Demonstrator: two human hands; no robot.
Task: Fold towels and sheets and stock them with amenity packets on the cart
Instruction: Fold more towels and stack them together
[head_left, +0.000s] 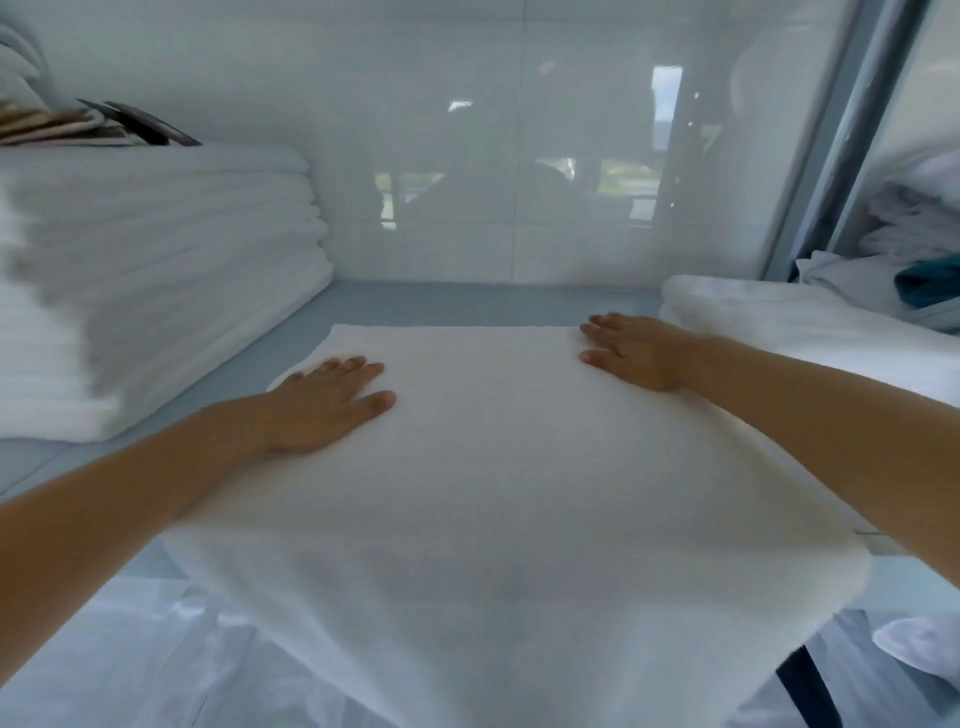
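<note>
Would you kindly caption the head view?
Both hands, left and right, press flat on a white towel beside folded stacks.

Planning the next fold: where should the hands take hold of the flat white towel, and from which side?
Probably the two far corners of the towel. The left hand and right hand already lie flat near them. Come in from the outer left and right edges, pinching each corner: the towel lies spread flat, its near end hanging off the counter.

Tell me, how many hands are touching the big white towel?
2. The left hand lies flat near the towel's far left corner, and the right hand lies flat near its far right corner. Neither is hidden.
</note>
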